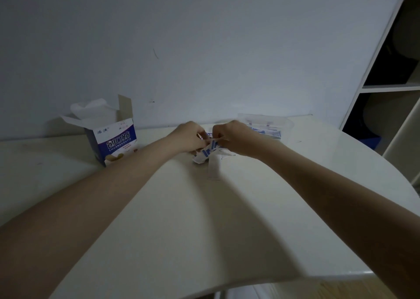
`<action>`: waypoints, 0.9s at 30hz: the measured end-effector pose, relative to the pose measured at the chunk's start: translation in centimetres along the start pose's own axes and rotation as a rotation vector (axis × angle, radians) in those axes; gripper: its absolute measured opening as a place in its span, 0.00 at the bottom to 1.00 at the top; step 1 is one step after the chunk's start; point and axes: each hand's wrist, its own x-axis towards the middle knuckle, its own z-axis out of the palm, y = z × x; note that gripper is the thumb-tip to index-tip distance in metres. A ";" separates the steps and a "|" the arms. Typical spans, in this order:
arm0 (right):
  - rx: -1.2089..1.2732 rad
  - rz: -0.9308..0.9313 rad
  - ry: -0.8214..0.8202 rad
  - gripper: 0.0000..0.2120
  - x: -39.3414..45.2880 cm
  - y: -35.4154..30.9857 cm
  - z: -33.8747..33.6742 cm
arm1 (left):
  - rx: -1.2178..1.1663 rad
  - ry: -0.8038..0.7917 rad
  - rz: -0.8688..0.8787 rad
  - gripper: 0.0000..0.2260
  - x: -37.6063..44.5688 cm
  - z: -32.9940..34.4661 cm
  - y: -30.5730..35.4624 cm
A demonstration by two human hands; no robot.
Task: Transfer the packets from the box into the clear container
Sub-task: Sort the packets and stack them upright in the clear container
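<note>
Both hands meet over the white table (pixel 227 219): the left hand (pixel 187 139) and right hand (pixel 231 137) each pinch a loose bunch of blue-and-white packets (pixel 208 152). The opened box (pixel 116 139) stands left; the clear container (pixel 270 126), holding packets, sits right.

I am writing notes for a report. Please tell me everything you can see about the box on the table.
The box is a small cardboard carton, white and dark blue, printed with large characters and the word CHUANGKOUTIE. It stands upright on the white table, at the far left near the wall. Its top flaps are open and point upward; whether anything is left inside is not visible. Neither hand touches it; it stands apart from the left hand.
</note>
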 end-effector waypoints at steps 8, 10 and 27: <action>0.121 0.137 -0.058 0.07 -3.1 3.3 1.8 | 0.517 -0.059 0.046 0.17 -2.5 4.6 1.6; 0.133 0.133 -0.065 0.08 -3.5 3.3 2.5 | 0.588 -0.012 0.029 0.16 -2.1 4.6 1.7; 0.294 0.281 -0.027 0.16 -3.9 3.3 2.5 | 0.746 0.037 -0.009 0.11 -1.1 4.8 2.5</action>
